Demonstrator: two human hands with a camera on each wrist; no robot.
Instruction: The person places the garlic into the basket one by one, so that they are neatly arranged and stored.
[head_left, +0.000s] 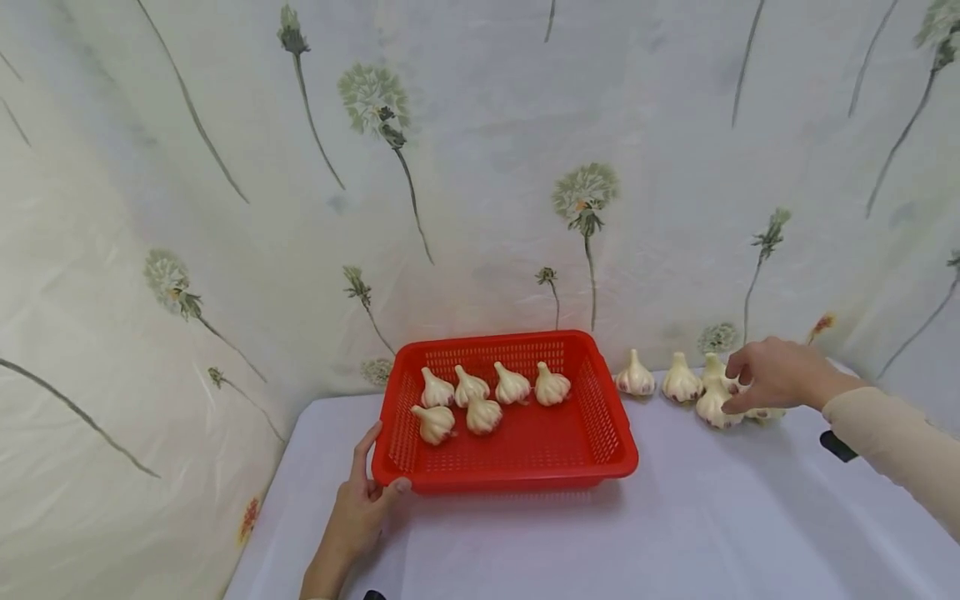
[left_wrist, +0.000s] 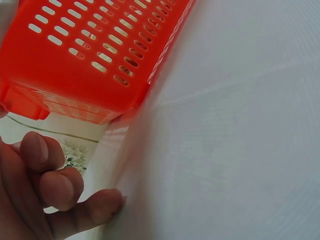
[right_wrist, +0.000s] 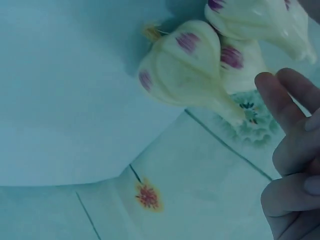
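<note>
A red plastic basket with slotted walls stands on the table, several garlic bulbs grouped toward its back left. My left hand holds the basket's front left corner, thumb at the front rim and a finger along the left side. In the left wrist view, its other fingers curl below the basket wall. To the right, my right hand reaches over a cluster of garlic bulbs, fingers apart and bent downward. The right wrist view has its fingertips beside purple-streaked bulbs, with none gripped.
Two more garlic bulbs stand in line between basket and cluster, near the back edge. A white cloth covers the table. Behind it hangs a dandelion-patterned sheet. A small black object shows below the right wrist.
</note>
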